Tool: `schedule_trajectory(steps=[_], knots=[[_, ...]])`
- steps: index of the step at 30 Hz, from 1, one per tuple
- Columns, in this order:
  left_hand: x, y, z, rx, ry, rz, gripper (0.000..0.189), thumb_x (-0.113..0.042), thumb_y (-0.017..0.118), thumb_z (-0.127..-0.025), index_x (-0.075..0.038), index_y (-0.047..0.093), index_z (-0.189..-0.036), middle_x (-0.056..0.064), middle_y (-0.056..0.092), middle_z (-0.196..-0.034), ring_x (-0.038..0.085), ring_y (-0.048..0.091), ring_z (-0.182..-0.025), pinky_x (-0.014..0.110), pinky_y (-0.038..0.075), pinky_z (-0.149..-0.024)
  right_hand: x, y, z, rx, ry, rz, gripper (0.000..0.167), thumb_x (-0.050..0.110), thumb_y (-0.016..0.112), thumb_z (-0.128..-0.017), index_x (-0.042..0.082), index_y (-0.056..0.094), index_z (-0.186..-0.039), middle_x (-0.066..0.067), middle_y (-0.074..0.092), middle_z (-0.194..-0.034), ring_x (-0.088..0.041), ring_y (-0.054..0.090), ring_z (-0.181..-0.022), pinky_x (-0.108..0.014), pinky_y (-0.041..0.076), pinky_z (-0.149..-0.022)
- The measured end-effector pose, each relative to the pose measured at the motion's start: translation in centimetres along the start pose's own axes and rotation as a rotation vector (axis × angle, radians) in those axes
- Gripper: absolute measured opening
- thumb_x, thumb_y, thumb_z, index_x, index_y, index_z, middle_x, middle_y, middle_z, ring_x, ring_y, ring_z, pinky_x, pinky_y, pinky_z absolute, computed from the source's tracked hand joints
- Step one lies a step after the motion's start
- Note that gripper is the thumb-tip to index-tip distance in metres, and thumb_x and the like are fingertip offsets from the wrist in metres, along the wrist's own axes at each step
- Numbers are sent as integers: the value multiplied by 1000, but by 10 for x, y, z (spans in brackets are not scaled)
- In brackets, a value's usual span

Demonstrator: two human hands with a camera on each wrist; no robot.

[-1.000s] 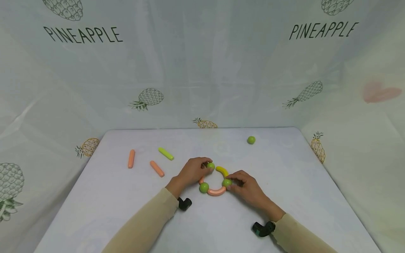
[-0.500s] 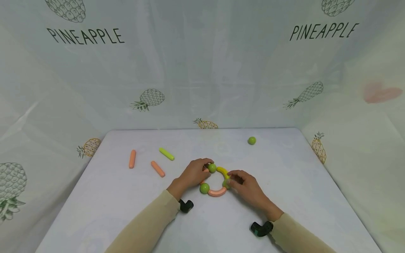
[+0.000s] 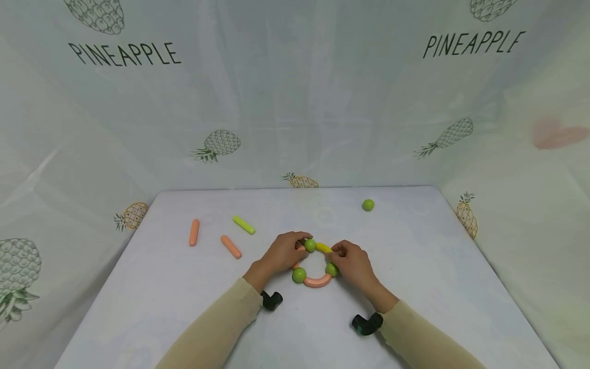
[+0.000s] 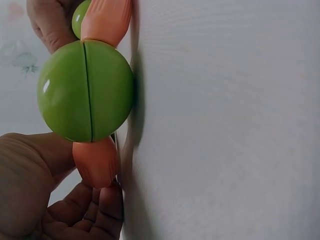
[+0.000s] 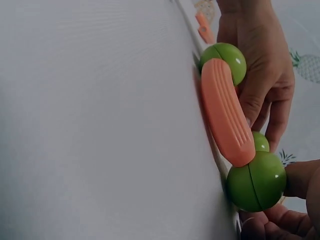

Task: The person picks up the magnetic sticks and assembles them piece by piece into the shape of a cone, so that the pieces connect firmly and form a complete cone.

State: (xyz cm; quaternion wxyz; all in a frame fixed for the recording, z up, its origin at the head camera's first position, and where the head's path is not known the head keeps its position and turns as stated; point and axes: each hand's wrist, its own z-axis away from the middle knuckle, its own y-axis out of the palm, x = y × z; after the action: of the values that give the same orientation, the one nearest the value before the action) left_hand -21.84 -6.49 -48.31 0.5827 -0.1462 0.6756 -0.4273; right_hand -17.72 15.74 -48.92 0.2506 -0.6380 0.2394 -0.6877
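Note:
A ring of toy pieces lies on the white table, made of green balls joined to curved rods. My left hand grips the orange curved rod on the ring's left side, its fingertips against the far green ball. At the ring's right side, my right hand pinches the yellow curved rod, just above the right green ball. A second orange curved rod spans the near side, between that ball and the near-left green ball. My fingers partly hide the left orange rod and the yellow rod.
Two straight orange rods, one farther left and one nearer, lie left of the ring. A yellow-green rod lies behind them. A loose green ball sits at the back right. A pineapple-print curtain hangs behind the table.
My right hand has moved from the right green ball up to the yellow rod. My left thumb has shifted from the far ball onto the orange rod, and that ball sits closer to the yellow rod.

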Motion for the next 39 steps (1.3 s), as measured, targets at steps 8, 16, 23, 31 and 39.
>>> schedule_trajectory(steps=[8, 16, 23, 31, 39], knots=[[2, 2, 0, -11, -2, -6, 45, -17, 72, -100, -19, 65, -144, -2, 67, -108, 11, 59, -91, 31, 52, -82, -1, 1, 2, -22, -17, -24, 22, 25, 73, -97, 8, 74, -109, -3, 71, -89, -17, 59, -78, -30, 47, -68], [0, 1, 3, -29, -20, 7, 48, -16, 72, -99, -16, 62, -146, 3, 70, -122, 13, 60, -95, 33, 53, -84, -4, 4, 3, -47, -41, -25, 22, 29, 67, -104, 10, 74, -112, -3, 72, -96, -17, 60, -84, -32, 49, -76], [4, 0, 8, -55, -25, 30, 49, -17, 72, -99, -17, 61, -147, 6, 70, -127, 14, 63, -99, 36, 54, -86, -14, 1, 18, 4, -114, -7, 39, 35, 81, -94, 10, 70, -122, 0, 69, -105, -17, 58, -94, -34, 50, -84], [8, -1, 15, -76, -56, 44, 45, -19, 70, -101, -18, 62, -145, 5, 68, -126, 14, 60, -95, 34, 51, -83, -16, 1, 20, -24, -171, 28, 38, 30, 85, -90, 11, 70, -119, 0, 68, -101, -15, 57, -90, -33, 49, -81], [8, 0, 26, -122, -81, 85, 47, -22, 74, -99, -13, 61, -143, 8, 65, -127, 13, 60, -94, 33, 52, -81, -14, -3, 8, -59, -169, 56, 34, 29, 82, -94, 10, 74, -121, -4, 73, -108, -20, 61, -96, -39, 50, -86]])
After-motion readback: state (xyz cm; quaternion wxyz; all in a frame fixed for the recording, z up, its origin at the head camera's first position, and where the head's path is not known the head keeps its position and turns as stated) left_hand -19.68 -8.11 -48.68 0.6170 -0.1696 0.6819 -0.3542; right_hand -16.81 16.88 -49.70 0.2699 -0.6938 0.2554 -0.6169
